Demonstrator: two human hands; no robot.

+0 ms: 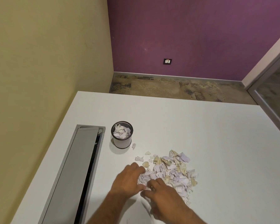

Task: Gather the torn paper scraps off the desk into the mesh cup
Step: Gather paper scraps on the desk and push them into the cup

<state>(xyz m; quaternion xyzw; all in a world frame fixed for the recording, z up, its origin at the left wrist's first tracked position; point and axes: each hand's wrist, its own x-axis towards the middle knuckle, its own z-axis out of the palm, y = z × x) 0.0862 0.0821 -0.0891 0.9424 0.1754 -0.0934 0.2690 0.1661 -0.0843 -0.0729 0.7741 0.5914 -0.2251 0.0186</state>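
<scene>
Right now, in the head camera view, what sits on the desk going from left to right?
Grey cable tray lid → mesh cup with scraps inside → single stray scrap just right of the cup → main pile of torn paper scraps. Both hands sit at the pile's near-left edge, overlapping it, so I leave them unordered.

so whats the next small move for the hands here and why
Probably close both hands around a bunch of scraps and lift it. The left hand and right hand are already at the near-left edge of the scrap pile, fingers curled into it, while the mesh cup beyond on the left is only partly full.
</scene>
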